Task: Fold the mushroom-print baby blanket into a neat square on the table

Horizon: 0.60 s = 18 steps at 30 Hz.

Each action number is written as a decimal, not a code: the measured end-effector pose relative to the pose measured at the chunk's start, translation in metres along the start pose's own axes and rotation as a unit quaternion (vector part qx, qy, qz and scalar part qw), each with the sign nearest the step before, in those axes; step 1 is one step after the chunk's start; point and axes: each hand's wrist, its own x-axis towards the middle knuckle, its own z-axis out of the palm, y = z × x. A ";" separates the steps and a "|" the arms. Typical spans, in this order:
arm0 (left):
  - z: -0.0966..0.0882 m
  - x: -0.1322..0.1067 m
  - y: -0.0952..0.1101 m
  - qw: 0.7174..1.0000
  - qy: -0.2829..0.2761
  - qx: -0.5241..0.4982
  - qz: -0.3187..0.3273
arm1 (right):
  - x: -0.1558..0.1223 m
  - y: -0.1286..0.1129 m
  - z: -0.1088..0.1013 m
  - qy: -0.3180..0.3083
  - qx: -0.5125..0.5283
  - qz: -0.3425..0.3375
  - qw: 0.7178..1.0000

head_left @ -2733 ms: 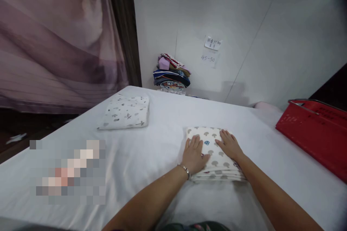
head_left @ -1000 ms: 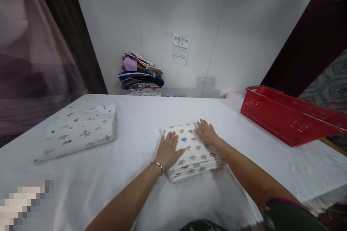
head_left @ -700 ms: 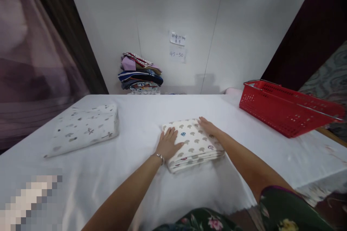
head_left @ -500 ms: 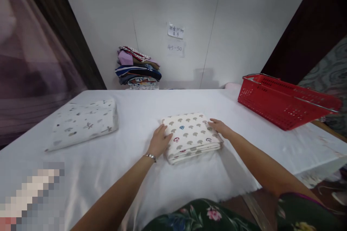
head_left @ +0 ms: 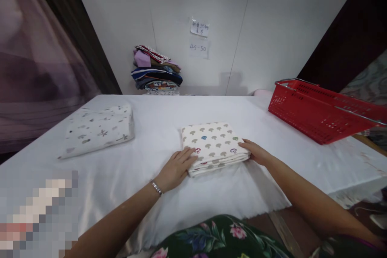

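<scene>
A folded cream cloth (head_left: 214,139) with grey and a few coloured mushroom prints lies on the white-covered table in front of me. Its layered folds show along the near edge. My left hand (head_left: 175,167), a silver bracelet at its wrist, rests with outstretched fingers on the near left corner of this cloth. At the right edge, my right hand (head_left: 255,153) touches the cloth, fingers extended over its side. Neither hand visibly lifts it. Further left lies another folded white cloth (head_left: 99,131) with grey and brown plant prints, apart from both hands.
A red plastic basket (head_left: 323,113) with metal handles stands at the right. Against the wall at the back is a stack of folded fabrics (head_left: 157,70). Two handwritten paper notes (head_left: 199,28) hang above the white table cover (head_left: 157,117). A sheer purple curtain (head_left: 45,48) hangs at the left.
My left hand has slid from the left side toward the near left corner of the mushroom cloth. My right hand has moved nearer along the right edge. The view has shifted slightly.
</scene>
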 end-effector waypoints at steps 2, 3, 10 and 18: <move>-0.003 0.004 0.000 0.999 -0.019 0.017 0.029 | -0.001 0.000 0.002 -0.019 0.061 -0.017 0.998; -0.004 0.005 0.000 0.999 -0.023 0.026 0.040 | -0.001 0.000 0.003 -0.017 0.086 -0.022 0.996; 0.007 0.007 -0.001 0.993 0.009 0.072 0.092 | -0.014 -0.001 0.001 -0.024 0.148 -0.052 0.987; -0.006 0.016 -0.002 0.991 0.097 0.032 0.084 | -0.026 -0.008 0.001 -0.032 0.152 -0.096 0.983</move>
